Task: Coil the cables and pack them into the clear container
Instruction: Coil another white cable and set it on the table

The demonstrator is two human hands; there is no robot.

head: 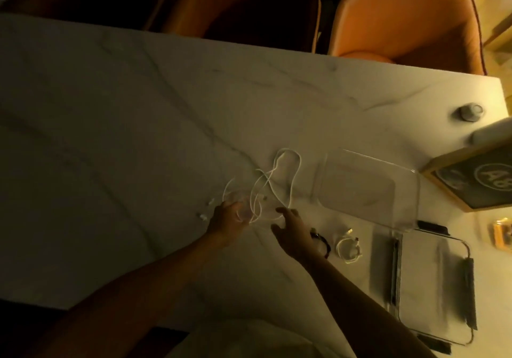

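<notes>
The left hand (231, 219) pinches the near end of a loose white cable (277, 180) on the table (110, 136). It looks light and floppy, so grab the middle loops. The right hand (293, 235) hovers spread. The clear container (365, 188) sits right, still empty.

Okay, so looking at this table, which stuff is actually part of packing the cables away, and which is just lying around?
Part of the job:
loose white cable, in the left hand
right hand, open beside it
coiled white cable
clear container
container lid

Just lying about:
framed sign
small round knob-like item
black band by the right wrist
orange chair
</notes>
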